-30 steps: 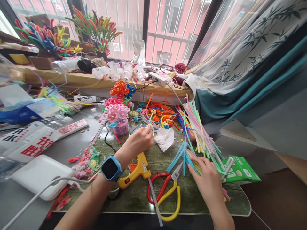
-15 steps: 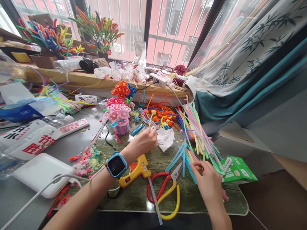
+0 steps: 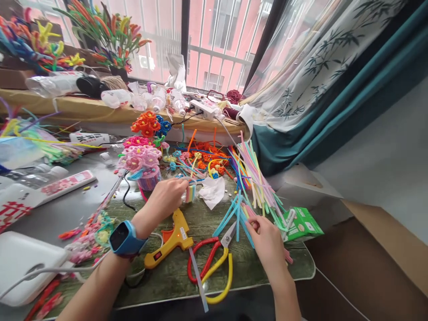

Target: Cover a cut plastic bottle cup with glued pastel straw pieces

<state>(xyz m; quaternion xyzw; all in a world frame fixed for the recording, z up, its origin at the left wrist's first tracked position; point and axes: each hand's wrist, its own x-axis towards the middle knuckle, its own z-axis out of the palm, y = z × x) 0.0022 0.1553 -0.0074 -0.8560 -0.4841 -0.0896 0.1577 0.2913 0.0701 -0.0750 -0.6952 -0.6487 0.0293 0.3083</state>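
My left hand (image 3: 169, 195), with a blue watch (image 3: 123, 237) on its wrist, is closed at the edge of a small clear thing with pastel stripes (image 3: 191, 192). My right hand (image 3: 267, 236) is pinched over the blue pipe cleaners (image 3: 230, 216) and pink pipe cleaners (image 3: 247, 209); what lies between its fingertips is hidden. Between my hands are scissors (image 3: 217, 263) with one red and one yellow handle, and a yellow glue gun (image 3: 175, 240) with a clear glue stick. A crumpled white tissue (image 3: 212, 191) lies just beyond them.
Pink pipe-cleaner flowers (image 3: 140, 156) stand in a pot at the back. Long pastel pipe cleaners (image 3: 257, 183) lean right, beside a green packet (image 3: 302, 223). A white power bank (image 3: 28, 265) and its cable lie left. Bottles (image 3: 115, 98) and a power strip (image 3: 202, 109) line the sill.
The view has shifted right. My left hand has moved left, away from the tissue, and the pastel-striped thing now shows at its fingertips. My right hand stays pinched by the blue pipe cleaners.
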